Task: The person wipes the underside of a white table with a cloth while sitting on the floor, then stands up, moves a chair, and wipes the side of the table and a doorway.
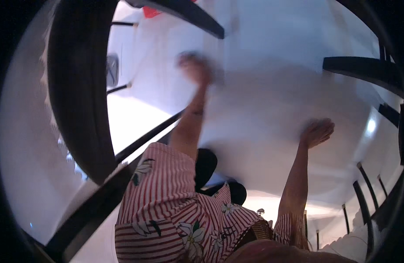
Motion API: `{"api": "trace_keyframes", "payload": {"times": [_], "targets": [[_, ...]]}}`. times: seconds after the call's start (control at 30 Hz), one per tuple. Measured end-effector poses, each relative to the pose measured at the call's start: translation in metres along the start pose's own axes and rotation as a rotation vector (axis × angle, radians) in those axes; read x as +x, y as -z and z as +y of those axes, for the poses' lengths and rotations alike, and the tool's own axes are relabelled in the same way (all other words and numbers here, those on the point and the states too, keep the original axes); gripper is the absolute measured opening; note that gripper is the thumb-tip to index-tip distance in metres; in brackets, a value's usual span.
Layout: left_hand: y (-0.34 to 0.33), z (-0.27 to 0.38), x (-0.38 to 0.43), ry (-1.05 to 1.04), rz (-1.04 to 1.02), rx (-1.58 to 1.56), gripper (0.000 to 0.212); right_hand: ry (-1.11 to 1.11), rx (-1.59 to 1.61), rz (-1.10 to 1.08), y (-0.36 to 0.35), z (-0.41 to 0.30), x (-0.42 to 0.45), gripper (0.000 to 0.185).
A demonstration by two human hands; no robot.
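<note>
My left hand (196,68) is strongly blurred, out over a pale, glossy floor-like surface (254,108) in the upper middle of the head view; its fingers and any hold are unclear. On the right, my right hand (317,132) has its fingers stretched out, and no object shows in it. Whether either hand touches the surface cannot be told. A red-and-white striped garment with white flowers (162,190) covers my upper left arm and body. Two dark rounded shapes (206,167), perhaps my knees, show beside it.
A large dark curved piece of furniture (80,88) stands at left, above a long dark bar (90,203). Dark pointed pieces jut in at the top (189,16) and right (359,67). Thin dark legs (366,187) stand lower right. A red object (151,11) lies at the top.
</note>
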State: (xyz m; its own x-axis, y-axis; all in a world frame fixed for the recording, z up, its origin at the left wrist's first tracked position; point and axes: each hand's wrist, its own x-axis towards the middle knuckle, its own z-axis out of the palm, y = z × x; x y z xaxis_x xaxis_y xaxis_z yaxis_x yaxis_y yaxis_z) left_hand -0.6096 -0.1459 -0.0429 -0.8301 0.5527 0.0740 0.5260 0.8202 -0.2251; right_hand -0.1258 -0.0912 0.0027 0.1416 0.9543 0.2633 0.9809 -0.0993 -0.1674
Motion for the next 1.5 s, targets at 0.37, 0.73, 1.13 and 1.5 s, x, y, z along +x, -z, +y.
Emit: {"api": "trace_keyframes", "payload": {"times": [0.37,0.73,1.13,1.5], "targets": [[0.108,0.093,-0.229,-0.89,-0.192,-0.607,0.045,-0.001,0.004,0.023,0.005,0.009,0.009,0.053],[0.033,-0.055,-0.057,0.494,0.065,-0.077,0.044,-0.091,-0.054,-0.11,0.008,0.005,0.016,0.055],[-0.031,-0.204,0.089,0.677,0.081,0.035,0.039,-0.007,-0.126,-0.052,-0.002,0.02,0.014,0.056],[-0.015,-0.129,0.12,0.154,0.295,-0.47,0.03,-0.017,-0.025,-0.08,-0.003,0.013,0.002,0.061]]}}
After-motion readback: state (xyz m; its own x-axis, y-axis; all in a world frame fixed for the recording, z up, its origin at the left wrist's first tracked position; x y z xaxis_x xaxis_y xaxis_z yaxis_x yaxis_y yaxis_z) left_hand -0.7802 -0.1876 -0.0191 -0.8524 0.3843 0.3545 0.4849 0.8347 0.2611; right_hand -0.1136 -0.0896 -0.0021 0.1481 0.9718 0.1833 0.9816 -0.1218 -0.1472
